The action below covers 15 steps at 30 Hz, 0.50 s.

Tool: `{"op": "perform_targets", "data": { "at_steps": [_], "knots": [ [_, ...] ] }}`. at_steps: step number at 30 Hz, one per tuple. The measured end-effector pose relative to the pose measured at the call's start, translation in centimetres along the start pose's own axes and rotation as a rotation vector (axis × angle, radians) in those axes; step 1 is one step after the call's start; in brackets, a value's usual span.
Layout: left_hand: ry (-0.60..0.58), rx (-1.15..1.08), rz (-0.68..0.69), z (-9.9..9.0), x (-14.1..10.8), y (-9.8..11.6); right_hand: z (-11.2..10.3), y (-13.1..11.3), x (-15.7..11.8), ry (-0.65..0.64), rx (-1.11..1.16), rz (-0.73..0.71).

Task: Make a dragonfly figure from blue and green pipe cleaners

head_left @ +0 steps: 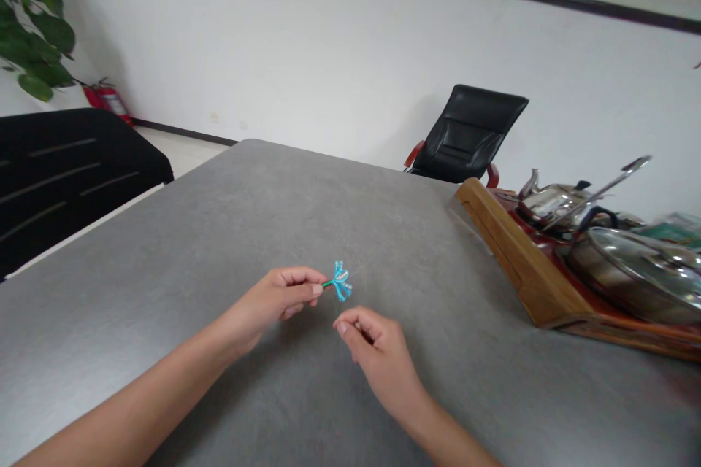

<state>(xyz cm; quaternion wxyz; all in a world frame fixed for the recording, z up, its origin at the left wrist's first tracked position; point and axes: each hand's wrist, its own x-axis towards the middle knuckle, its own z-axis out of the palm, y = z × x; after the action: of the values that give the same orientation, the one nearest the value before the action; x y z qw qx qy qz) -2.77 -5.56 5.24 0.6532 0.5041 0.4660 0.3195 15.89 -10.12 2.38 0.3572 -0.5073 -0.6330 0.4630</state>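
My left hand (279, 295) pinches the green stem of a small turquoise pipe-cleaner flower (340, 282) between thumb and fingers, holding it above the grey stone-look table (219, 219). Just below the flower and a little to the right is my right hand (377, 354). Its thumb and fingers are curled together with nothing visible in them, and it does not touch the flower.
At the right of the table stands a wooden tea tray (520, 263) bearing a steel kettle (550, 203) and a glass-lidded pot (629, 273). Black chairs (465, 135) stand beyond the table and at its left.
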Motion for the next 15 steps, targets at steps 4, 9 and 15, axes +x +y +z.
{"op": "perform_targets", "data": {
  "at_steps": [4, 9, 15],
  "knots": [
    [-0.020, -0.009, 0.015, -0.1, 0.0, -0.1, 0.2, 0.2, 0.2, -0.002, -0.001, -0.021],
    [0.030, -0.018, 0.025, 0.1, -0.1, 0.2, 0.3, 0.6, 0.3, -0.030, -0.036, -0.009],
    [0.122, -0.131, 0.071, -0.6, 0.3, 0.1, -0.6, 1.3, 0.7, 0.001, -0.268, -0.051]
  ]
}}
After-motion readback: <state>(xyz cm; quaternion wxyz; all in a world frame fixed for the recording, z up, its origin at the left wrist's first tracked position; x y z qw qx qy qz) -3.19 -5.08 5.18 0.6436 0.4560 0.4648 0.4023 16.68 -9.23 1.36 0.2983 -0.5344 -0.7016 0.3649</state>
